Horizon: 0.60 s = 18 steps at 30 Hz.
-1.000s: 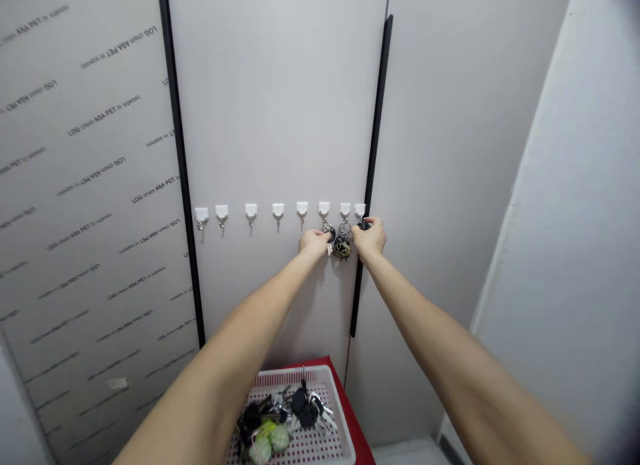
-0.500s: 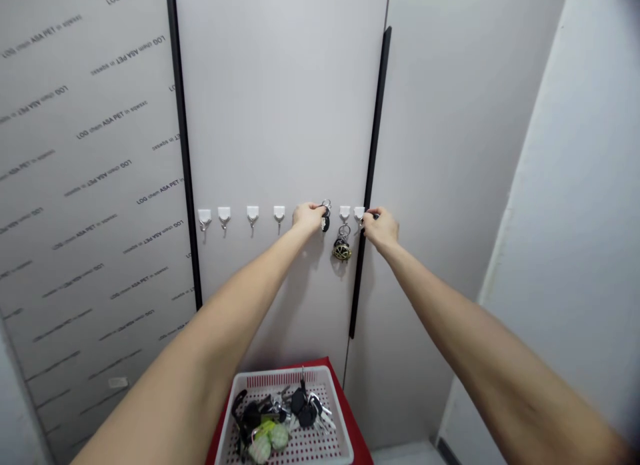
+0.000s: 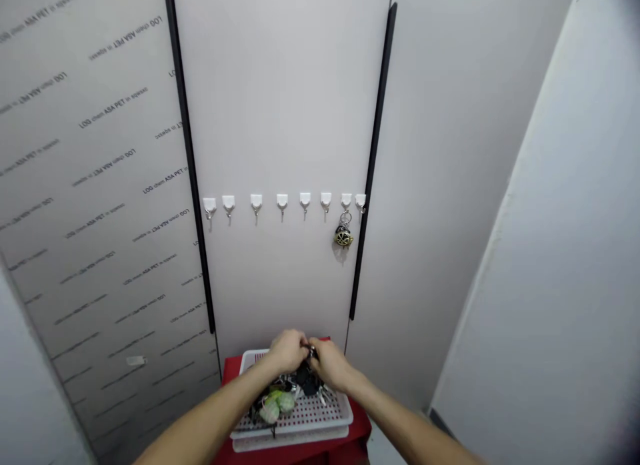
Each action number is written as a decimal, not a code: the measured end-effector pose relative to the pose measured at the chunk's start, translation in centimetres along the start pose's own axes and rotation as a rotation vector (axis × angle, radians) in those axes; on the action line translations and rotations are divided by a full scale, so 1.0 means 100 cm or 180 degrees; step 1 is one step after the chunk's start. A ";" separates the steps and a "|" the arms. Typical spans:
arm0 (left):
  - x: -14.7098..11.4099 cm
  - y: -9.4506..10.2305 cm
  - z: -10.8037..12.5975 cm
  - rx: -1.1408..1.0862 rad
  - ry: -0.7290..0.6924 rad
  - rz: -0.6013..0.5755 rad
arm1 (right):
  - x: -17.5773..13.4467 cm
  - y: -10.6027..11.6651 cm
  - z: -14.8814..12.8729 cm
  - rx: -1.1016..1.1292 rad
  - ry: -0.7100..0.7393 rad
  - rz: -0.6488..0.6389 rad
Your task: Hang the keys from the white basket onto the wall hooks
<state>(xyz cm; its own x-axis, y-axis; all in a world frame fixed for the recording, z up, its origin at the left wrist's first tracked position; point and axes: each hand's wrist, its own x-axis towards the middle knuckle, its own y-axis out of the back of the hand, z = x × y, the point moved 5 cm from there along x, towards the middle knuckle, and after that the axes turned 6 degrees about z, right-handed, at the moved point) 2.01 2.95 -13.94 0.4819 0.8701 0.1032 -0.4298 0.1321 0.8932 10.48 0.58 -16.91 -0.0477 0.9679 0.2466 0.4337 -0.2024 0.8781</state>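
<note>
Over the white basket (image 3: 327,421), my left hand (image 3: 289,350) and my right hand (image 3: 330,366) meet with fingertips nearly touching. Both are closed in a pinch on black keys (image 3: 313,351), partly hidden by the fingers. Beneath them in the basket lie more keys with black heads (image 3: 306,379) and silver blades. Toward the left of the heap sit green-and-white round charms (image 3: 277,405). On the cabinet door, a key bunch with a brass-coloured openwork charm (image 3: 343,237) hangs from the second hook from the right (image 3: 346,201).
A row of several white hooks (image 3: 282,202) is fixed across the pale door (image 3: 280,105). Long black handles (image 3: 373,158) run down both door edges. The basket stands on a red-covered surface (image 3: 360,428). A white wall (image 3: 550,251) rises at the right.
Both hands have come down from the hooks to the basket, bringing the black keys with them. The brass-charm bunch still hangs in place. The view has tilted slightly.
</note>
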 end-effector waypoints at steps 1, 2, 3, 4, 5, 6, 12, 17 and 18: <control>-0.005 -0.006 -0.004 0.0113 0.0025 -0.0010 | -0.004 -0.009 0.001 -0.0013 -0.0005 -0.0039; -0.009 -0.011 -0.006 0.0195 0.0040 -0.0023 | -0.008 -0.016 0.002 0.0001 0.0015 -0.0066; -0.013 -0.014 -0.007 0.0244 0.0055 -0.0045 | -0.010 -0.019 0.001 0.0044 0.0062 -0.0112; -0.015 -0.017 -0.009 0.0262 0.0070 -0.0065 | -0.010 -0.020 0.000 0.0106 0.0129 -0.0204; -0.017 -0.020 -0.010 0.0260 0.0097 -0.0070 | -0.009 -0.018 -0.001 0.0169 0.0198 -0.0359; -0.018 -0.022 -0.011 0.0243 0.0128 -0.0067 | -0.005 -0.012 -0.002 0.0236 0.0249 -0.0511; -0.020 -0.027 -0.019 -0.0015 0.0223 -0.0038 | 0.057 0.144 0.001 0.0941 -0.0308 0.1716; -0.026 -0.027 -0.025 -0.0210 0.0220 -0.0119 | 0.090 0.231 0.004 0.0589 -0.1119 0.2910; -0.027 -0.027 -0.027 -0.0236 0.0220 -0.0126 | 0.096 0.233 0.003 0.0512 -0.1199 0.2790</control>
<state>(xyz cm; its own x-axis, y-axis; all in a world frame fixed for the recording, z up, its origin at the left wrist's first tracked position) -0.20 1.50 -17.83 0.4470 0.8938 0.0358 -0.4682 0.1996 0.8608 20.39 5.20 5.75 0.6309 0.4730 0.6150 0.2974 -0.8796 0.3714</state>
